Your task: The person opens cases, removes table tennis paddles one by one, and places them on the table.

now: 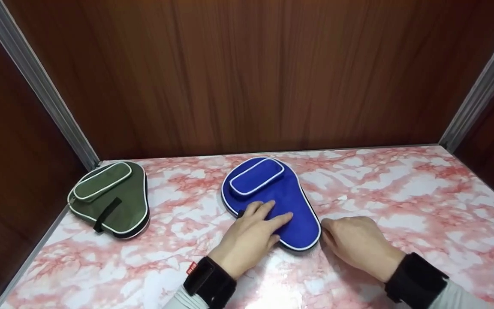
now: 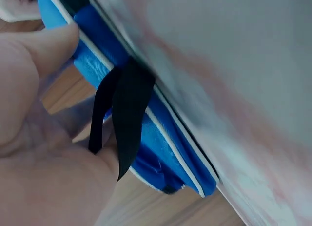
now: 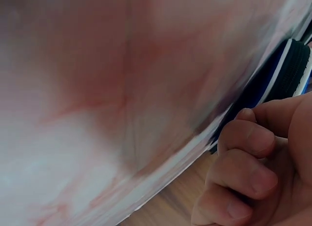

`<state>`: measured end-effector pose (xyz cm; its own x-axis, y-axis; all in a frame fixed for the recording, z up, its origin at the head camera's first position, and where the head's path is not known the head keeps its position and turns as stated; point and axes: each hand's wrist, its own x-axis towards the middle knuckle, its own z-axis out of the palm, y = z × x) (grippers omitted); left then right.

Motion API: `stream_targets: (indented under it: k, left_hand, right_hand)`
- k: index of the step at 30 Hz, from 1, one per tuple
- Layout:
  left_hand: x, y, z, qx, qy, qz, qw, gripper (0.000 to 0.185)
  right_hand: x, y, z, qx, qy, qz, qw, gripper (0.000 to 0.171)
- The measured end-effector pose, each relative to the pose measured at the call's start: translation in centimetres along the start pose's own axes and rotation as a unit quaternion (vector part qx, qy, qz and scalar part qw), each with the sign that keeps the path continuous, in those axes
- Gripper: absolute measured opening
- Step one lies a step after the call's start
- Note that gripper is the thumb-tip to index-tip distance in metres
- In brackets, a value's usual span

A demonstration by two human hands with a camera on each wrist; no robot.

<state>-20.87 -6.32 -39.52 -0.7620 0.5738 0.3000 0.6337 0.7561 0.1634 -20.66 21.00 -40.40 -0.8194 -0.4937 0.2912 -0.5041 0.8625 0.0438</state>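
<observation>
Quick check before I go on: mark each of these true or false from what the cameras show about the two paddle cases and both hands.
1. The left hand rests flat on the blue paddle case. True.
2. The green paddle case lies to the right of the blue one. False: it lies to the left, near the corner of the marble-patterned table.
3. The right hand grips the green case. False: its fingers are curled at the blue case's narrow end; the green case is untouched.
4. The blue case has a raised pocket on top. True.
5. The blue case stands upright against the wooden back wall. False: it lies flat on the table.
</observation>
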Motion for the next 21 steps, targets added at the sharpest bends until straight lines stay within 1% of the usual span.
stream_targets:
  k: [5, 13, 19, 21]
  left_hand:
    - [0.0, 0.2, 0.3, 0.017, 0.014, -0.001, 0.9998, 0.053]
    - [0.1, 0.1, 0.1, 0.024, 0.030, 0.013, 0.9992, 0.052]
    - [0.0, 0.1, 0.2, 0.023, 0.024, 0.012, 0.9994, 0.052]
    - [0.0, 0.1, 0.3, 0.021, 0.021, 0.011, 0.9995, 0.052]
  right_hand:
    - [-0.3, -0.2, 0.2, -0.017, 0.011, -0.004, 1.000, 0.037]
    - [-1.5, -1.7, 0.3, -0.054, 0.041, -0.011, 0.998, 0.041]
    - [-2.0, -2.8, 0.2, -0.044, 0.019, -0.024, 0.999, 0.042]
    - [-2.1, -3.1, 0.1, -0.043, 0.021, -0.034, 0.998, 0.042]
